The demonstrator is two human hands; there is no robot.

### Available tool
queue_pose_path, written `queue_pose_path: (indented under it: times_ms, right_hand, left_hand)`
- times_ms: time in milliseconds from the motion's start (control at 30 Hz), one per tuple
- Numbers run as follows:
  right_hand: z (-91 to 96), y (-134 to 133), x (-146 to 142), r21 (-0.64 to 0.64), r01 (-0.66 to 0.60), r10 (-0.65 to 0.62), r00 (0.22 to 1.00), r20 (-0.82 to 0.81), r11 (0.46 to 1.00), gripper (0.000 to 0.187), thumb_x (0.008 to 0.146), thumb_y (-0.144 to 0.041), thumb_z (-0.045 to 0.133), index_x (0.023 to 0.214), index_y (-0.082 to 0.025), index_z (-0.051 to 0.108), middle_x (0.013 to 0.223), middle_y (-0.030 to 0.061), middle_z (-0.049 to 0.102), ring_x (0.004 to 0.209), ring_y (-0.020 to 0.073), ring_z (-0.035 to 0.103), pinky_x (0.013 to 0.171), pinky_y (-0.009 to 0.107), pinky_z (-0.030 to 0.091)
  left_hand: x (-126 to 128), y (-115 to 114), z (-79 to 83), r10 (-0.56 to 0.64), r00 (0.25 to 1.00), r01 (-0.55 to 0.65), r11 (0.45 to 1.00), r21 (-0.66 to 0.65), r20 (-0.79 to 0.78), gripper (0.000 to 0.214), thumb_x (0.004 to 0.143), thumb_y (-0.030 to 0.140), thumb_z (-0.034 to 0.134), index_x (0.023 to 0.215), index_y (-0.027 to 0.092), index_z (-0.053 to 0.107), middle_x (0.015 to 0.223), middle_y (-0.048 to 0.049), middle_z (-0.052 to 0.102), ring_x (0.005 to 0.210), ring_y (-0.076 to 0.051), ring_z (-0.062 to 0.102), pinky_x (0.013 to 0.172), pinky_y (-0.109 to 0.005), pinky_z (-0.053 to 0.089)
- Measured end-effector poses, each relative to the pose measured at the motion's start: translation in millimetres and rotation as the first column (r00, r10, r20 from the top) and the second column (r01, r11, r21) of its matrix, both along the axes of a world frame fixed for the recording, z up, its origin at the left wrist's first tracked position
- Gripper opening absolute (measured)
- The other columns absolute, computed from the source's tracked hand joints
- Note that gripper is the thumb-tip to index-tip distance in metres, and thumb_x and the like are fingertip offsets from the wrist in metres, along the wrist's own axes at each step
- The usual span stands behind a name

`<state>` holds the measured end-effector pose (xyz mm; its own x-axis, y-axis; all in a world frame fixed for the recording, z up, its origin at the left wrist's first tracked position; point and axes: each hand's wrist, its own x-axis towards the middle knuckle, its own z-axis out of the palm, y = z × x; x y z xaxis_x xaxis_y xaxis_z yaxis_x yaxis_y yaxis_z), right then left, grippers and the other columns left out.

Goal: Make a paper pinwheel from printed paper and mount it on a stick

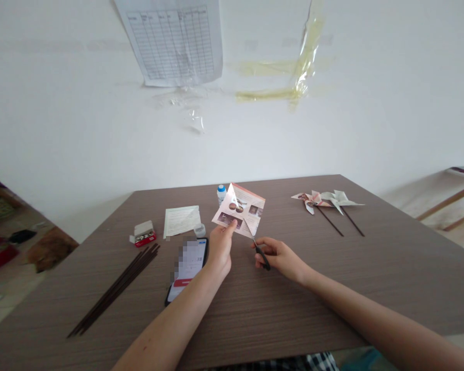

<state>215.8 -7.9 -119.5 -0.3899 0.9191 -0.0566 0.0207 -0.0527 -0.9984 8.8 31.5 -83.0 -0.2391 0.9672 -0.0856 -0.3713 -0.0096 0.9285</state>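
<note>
The left hand [221, 245] pinches a printed paper square [239, 208] between its fingers; the right hand's [280, 257] fingers close around scissors [261, 253], their blades at the paper, above a brown wood-grain table [294, 309] before a white wall [81, 129].

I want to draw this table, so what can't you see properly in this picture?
In the head view:
- Phone: the screen is blurred into squares.
- Bottle: partly hidden behind the paper.
- Scissors: the handles are partly hidden by the right hand.
- Wall chart: cut off by the top edge, and its writing is too small.
- Red box: its label is too small to read.
</note>
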Motion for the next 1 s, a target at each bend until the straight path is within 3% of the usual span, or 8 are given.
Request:
queue_pose_path:
  times_ms: [400,767,1000]
  right_hand:
    - [11.0,-3.3,-2.6,-0.009,0.000,0.000,0.999,-0.033,1.000,0.078,0.082,-0.081,0.113,0.124,-0.024,0.081,0.083,0.0025,0.086,0.081,0.0247,0.076,0.085,0.042,0.058]
    - [8.8,-4.2,-3.0,-0.024,-0.019,0.018,0.998,-0.054,1.000,0.080,0.082,-0.082,0.113,0.125,-0.024,0.081,0.085,0.0026,0.086,0.083,0.0255,0.076,0.088,0.043,0.058]
    - [7.5,-3.8,-2.6,-0.016,-0.019,0.017,0.998,-0.064,1.000,0.080,0.083,-0.084,0.112,0.126,-0.023,0.082,0.085,0.0031,0.085,0.085,0.0264,0.078,0.089,0.043,0.059]
  left_hand:
    - [2.5,-3.8,5.1,-0.018,1.000,0.018,1.000,-0.021,-0.004,0.048,0.059,0.053,0.118,0.085,0.024,0.090,0.103,-0.0120,0.097,0.114,-0.038,0.088,0.102,-0.045,0.062]
    - [1.2,-3.8,7.2,-0.012,1.000,0.013,1.000,-0.022,0.008,0.043,0.062,0.048,0.118,0.084,0.023,0.091,0.104,-0.0129,0.098,0.116,-0.037,0.089,0.104,-0.043,0.062]
    - [-0.3,-2.4,3.2,-0.008,1.000,0.008,1.000,-0.013,0.006,0.047,0.059,0.051,0.119,0.083,0.023,0.090,0.100,-0.0108,0.097,0.106,-0.033,0.086,0.098,-0.041,0.060]
